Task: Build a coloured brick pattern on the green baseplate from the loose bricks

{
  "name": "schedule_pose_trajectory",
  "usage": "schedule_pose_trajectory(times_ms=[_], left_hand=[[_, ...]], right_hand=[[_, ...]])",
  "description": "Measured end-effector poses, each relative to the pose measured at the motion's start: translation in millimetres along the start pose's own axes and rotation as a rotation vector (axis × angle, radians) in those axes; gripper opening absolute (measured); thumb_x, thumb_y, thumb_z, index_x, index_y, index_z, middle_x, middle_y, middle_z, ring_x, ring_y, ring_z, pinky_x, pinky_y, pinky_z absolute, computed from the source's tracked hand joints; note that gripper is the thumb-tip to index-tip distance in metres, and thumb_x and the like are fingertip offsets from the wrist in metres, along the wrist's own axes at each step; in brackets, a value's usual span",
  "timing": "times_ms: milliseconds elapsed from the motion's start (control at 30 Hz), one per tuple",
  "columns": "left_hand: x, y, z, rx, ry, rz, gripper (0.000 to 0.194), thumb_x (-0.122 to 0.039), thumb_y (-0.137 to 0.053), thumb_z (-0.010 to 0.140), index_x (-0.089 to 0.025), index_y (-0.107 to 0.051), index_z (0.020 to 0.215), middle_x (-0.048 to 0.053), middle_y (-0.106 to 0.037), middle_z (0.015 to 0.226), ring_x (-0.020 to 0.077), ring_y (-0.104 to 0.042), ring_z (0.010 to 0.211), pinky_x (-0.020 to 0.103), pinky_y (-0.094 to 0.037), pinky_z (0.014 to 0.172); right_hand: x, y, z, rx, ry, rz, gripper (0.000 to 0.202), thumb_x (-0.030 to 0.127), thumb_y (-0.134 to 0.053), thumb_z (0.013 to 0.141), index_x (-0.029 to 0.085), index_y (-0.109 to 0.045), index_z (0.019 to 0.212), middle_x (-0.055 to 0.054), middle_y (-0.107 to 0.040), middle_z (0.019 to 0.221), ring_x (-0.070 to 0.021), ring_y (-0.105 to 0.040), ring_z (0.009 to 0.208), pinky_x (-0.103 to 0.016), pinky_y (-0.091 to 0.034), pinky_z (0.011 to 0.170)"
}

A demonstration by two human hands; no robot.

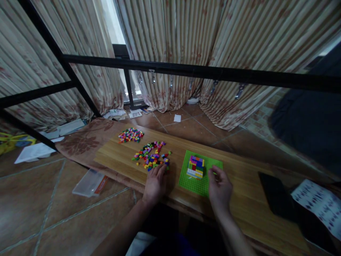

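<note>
My left hand (155,183) reaches to the near edge of a loose pile of small toy building bricks (153,156). Its fingers are stretched out and touch the bricks there. On a green studded baseplate (188,185) sits a block of joined bricks (196,167) in purple, blue, yellow, red and white. Over the plate's right side is my right hand (220,185), with thumb and fingers pinched together just beside the built block. Whatever may be between those fingertips is too small or hidden to make out.
A second brick heap (131,135) lies farther left on the wooden board (112,153). A black flat object (275,195) and a printed sheet (318,204) are at the right. A clear plastic box (87,183) rests on the tiled floor. A black metal rail (181,67) crosses behind.
</note>
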State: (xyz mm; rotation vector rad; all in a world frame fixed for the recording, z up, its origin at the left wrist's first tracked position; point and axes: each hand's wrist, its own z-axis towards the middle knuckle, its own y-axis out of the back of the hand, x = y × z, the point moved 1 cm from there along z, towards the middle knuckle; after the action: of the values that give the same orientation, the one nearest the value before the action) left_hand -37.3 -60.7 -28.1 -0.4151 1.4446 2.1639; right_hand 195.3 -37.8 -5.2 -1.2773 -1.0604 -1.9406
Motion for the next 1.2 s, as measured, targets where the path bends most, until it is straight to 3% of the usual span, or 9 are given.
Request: schedule_pose_trajectory(times_ms=[67, 200, 300, 500, 733, 1000, 1200], left_hand=[[7.0, 2.5, -8.3, -0.006, 0.003, 0.015, 0.039, -0.014, -0.049, 0.086, -0.021, -0.054, 0.125, 0.009, -0.059, 0.123, 0.0252, -0.056, 0.113, 0.045, -0.048, 0.098], [12.4, 6.6, -15.3, 0.013, 0.002, 0.041, 0.032, -0.013, -0.048, 0.088, -0.02, -0.059, 0.118, 0.009, -0.059, 0.122, 0.0236, -0.056, 0.111, 0.043, -0.049, 0.097], [17.2, 10.2, -17.2, 0.02, -0.009, 0.019, 0.03, -0.011, -0.047, 0.089, -0.019, -0.059, 0.116, 0.009, -0.058, 0.123, 0.0219, -0.054, 0.112, 0.04, -0.05, 0.097], [30.9, 16.0, -20.7, -0.059, 0.023, -0.107, 0.023, -0.013, -0.046, 0.091, -0.017, -0.059, 0.111, 0.01, -0.059, 0.12, 0.0198, -0.055, 0.109, 0.038, -0.05, 0.095], [37.5, 19.8, -22.4, -0.13, 0.056, -0.192, 0.012, -0.014, -0.049, 0.09, -0.017, -0.06, 0.096, 0.008, -0.06, 0.109, 0.0183, -0.057, 0.099, 0.035, -0.051, 0.089], [40.6, 17.0, -13.6, -0.111, 0.128, -0.112, 0.023, -0.015, -0.051, 0.089, -0.017, -0.059, 0.111, 0.01, -0.058, 0.114, 0.0207, -0.056, 0.103, 0.037, -0.051, 0.091], [37.0, 11.9, 0.9, -0.042, 0.154, -0.008, 0.023, -0.013, -0.052, 0.086, -0.019, -0.061, 0.106, 0.008, -0.056, 0.113, 0.0215, -0.054, 0.104, 0.038, -0.049, 0.093]], right_hand=[[11.5, -6.0, -24.1, 0.103, 0.066, -0.01, 0.034, 0.046, -0.054, 0.084, 0.018, -0.065, 0.101, -0.009, -0.068, 0.097, -0.0201, -0.063, 0.083, -0.033, -0.049, 0.075], [25.7, -31.9, -65.2, 0.508, 0.249, -0.085, 0.023, 0.033, -0.048, 0.089, 0.023, -0.063, 0.102, -0.007, -0.066, 0.102, -0.0197, -0.062, 0.091, -0.033, -0.051, 0.078], [24.2, -53.4, -75.1, 0.646, 0.309, -0.179, 0.025, 0.027, -0.046, 0.088, 0.023, -0.061, 0.108, -0.008, -0.064, 0.104, -0.0215, -0.061, 0.094, -0.037, -0.051, 0.081], [16.5, -89.9, -61.1, 0.629, 0.413, -0.357, 0.028, 0.023, -0.046, 0.087, 0.02, -0.059, 0.112, -0.01, -0.062, 0.102, -0.0251, -0.059, 0.095, -0.042, -0.049, 0.084], [21.7, -118.5, -55.9, 0.671, 0.48, -0.458, 0.032, 0.025, -0.052, 0.086, 0.021, -0.059, 0.117, -0.008, -0.061, 0.104, -0.0238, -0.058, 0.097, -0.037, -0.048, 0.082], [28.0, -127.1, -47.5, 0.627, 0.441, -0.462, 0.02, 0.02, -0.047, 0.088, 0.018, -0.064, 0.099, -0.008, -0.063, 0.094, -0.0221, -0.058, 0.091, -0.034, -0.045, 0.08], [27.6, -131.3, -51.4, 0.666, 0.483, -0.42, 0.023, 0.019, -0.049, 0.087, 0.019, -0.063, 0.105, -0.008, -0.063, 0.098, -0.022, -0.058, 0.094, -0.033, -0.045, 0.081]])
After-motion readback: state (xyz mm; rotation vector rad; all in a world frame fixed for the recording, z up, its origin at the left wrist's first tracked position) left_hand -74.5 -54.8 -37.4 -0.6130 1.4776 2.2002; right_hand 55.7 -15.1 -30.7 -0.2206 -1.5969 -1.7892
